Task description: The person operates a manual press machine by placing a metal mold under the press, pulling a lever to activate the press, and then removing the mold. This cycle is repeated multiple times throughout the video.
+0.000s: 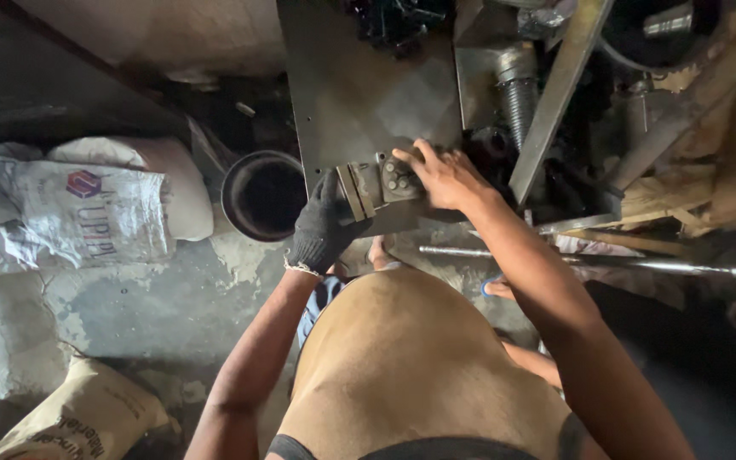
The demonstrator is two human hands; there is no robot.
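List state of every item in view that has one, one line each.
left hand: gloved, gripping the metal plate's lower edge
right hand: bare, fingers resting on the bolted block
metal plate: flat, held at its near edge
round container: open, inside dark
sacks: lying on the floor
steel rod: lying flat

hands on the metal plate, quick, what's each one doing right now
Left hand: gloved, closed on the edge of the metal plate.
Right hand: bare, fingers spread flat on the bolted block, not gripping.
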